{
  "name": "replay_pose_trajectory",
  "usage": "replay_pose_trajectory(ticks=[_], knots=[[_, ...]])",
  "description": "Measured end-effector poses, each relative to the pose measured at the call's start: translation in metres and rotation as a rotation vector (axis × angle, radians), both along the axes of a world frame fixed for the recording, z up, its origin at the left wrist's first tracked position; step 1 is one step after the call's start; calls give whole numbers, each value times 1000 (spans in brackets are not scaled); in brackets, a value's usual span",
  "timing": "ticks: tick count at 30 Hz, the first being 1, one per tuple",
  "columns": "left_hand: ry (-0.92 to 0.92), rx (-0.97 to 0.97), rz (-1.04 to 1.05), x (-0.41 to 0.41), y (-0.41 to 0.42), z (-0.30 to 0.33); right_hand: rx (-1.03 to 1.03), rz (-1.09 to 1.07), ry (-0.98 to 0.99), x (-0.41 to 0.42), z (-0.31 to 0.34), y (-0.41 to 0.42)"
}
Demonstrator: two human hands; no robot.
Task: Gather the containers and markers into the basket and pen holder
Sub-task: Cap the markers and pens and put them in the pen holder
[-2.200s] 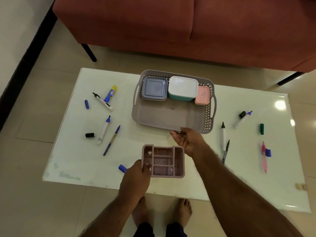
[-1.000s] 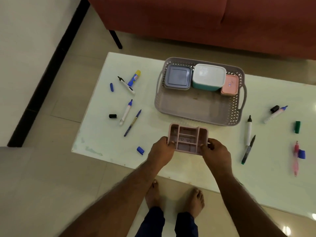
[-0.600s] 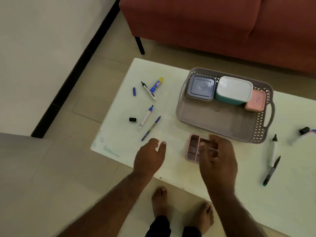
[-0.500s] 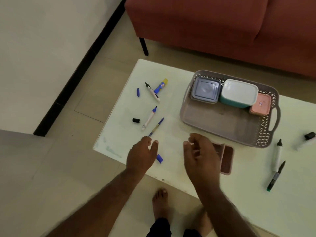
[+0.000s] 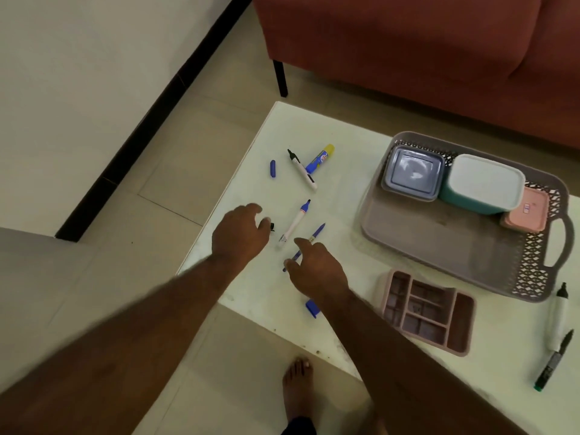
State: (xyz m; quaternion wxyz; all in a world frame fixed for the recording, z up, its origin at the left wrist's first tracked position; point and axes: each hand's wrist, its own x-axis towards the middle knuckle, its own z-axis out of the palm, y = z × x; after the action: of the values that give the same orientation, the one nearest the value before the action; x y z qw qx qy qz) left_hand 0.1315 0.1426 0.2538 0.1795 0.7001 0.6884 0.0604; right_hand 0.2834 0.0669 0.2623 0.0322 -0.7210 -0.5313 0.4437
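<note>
Here the tabletop [image 5: 339,146] meets bare floor along its left edge, with open surface left of the basket [image 5: 439,246]. Three lidded containers [image 5: 486,183] sit along the basket's far wall; the pen holder [image 5: 428,312] lies just in front of the basket. My left hand [image 5: 240,235] hovers near that left edge, fingers loosely spread, by a black cap [image 5: 272,227]. My right hand [image 5: 317,268] reaches over a blue pen [image 5: 315,233]; I cannot tell whether it grips it.
</note>
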Motion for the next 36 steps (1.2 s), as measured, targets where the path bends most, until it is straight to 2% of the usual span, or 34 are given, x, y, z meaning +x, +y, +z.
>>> replay_pose_trajectory(ticks=[5,11,14,17,21,29,32,33,35,36], knots=[[54,69,-91,-4,56,-3,22,-18,-121,-8,-21,22],[100,-15,-219,14,97,-12,38,-99,-267,-10,-33,19],[94,-60,-239,25,113,-22,21,-174,-222,-8,-34,20],[170,-112,-271,34,124,-33,2,-258,-158,-8,-31,20],[237,-80,-247,44,131,-37,65,-370,-83,-8,-25,10],[72,0,-82,51,119,-43,215,-508,-3,-3,-7,-7],[-80,-40,57,52,118,-37,247,-552,70,4,3,-9],[-237,-74,177,54,118,-31,259,-565,106,6,8,-9],[-702,-206,438,60,110,-12,294,-565,181,13,20,-11],[-896,-285,506,64,102,2,312,-557,214,17,26,-12]])
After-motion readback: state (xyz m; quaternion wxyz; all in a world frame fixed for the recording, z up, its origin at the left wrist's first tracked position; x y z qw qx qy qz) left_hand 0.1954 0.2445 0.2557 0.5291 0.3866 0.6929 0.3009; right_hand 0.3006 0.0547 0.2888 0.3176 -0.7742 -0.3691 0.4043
